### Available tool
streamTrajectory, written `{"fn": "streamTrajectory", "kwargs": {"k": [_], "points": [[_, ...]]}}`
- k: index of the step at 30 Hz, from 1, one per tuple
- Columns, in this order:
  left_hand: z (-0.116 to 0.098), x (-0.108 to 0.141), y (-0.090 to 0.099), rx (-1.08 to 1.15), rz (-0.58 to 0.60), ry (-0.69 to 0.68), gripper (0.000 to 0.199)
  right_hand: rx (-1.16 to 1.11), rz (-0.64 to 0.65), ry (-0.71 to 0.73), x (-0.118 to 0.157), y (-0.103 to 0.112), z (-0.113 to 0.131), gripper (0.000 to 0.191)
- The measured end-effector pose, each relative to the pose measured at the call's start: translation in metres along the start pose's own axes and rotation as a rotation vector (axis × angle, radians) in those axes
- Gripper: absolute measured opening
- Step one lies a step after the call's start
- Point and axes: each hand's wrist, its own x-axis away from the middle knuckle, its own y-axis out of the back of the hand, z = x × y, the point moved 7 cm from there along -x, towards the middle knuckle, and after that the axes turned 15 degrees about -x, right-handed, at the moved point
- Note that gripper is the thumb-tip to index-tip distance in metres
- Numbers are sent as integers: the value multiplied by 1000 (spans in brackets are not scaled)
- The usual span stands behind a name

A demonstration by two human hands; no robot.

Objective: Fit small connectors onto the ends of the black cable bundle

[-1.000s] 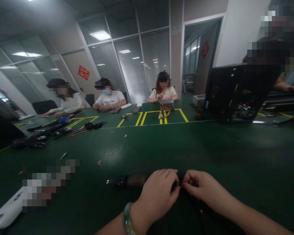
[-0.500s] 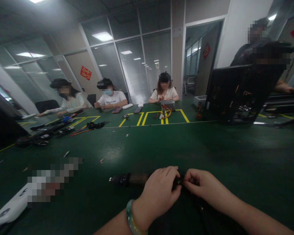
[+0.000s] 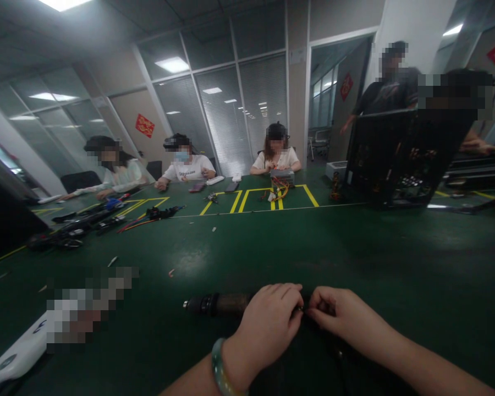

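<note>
A dark cylindrical tool (image 3: 231,303) lies on the green table, its ribbed collar and small metal tip pointing left. It resembles an electric screwdriver, though its kind is not certain. My left hand (image 3: 270,313), with a green bangle (image 3: 220,366) at the wrist, is wrapped over the tool's right part. Beside that end, my right hand (image 3: 334,308) holds thumb and forefinger in a pinch. Whatever is between those fingertips is too dark and small to make out. A tiny brassy glint shows by my left fingertips.
A white device (image 3: 18,346) lies at the left, partly blurred out. Dark parts with cables (image 3: 86,217) lie beyond it. A black computer case (image 3: 400,159) stands at the far right. Several people sit or stand across the green table (image 3: 272,247); coloured wires (image 3: 281,190) lie before one.
My left fingers have shifted slightly, and the gap between my hands is a little clearer. Behind the computer case, a standing person has moved left.
</note>
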Motion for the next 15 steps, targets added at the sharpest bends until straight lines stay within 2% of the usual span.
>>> {"fn": "streamTrajectory", "kwargs": {"k": [8,15], "points": [[-1,0,1,6,-7,-1,11,37,2,-1,1,1,3,13],[1,1,1,5,-1,19,17,38,-9,-7,2,1,9,13]]}}
